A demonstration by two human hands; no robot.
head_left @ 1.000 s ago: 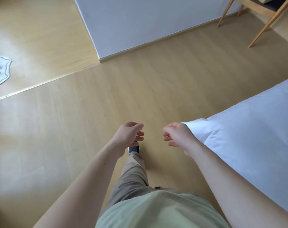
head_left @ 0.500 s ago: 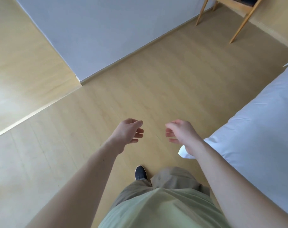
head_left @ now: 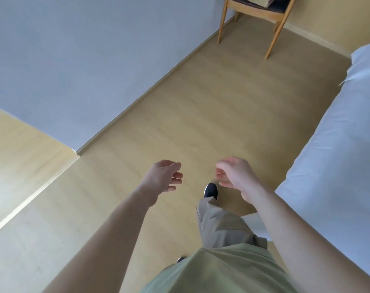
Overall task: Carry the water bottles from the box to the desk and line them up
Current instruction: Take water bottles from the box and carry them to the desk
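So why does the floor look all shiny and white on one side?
Head view: bright light glares off the wooden floor at the left edge, washing it pale; the wide lens bends the wall edge; the left hand and right hand look slightly soft.

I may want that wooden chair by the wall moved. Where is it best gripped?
Probably the wooden chair by its front seat rail, coming from the near side: the rail runs level between the splayed front legs and faces you. The backrest is out of frame, and something lies on the seat, so keep it level.
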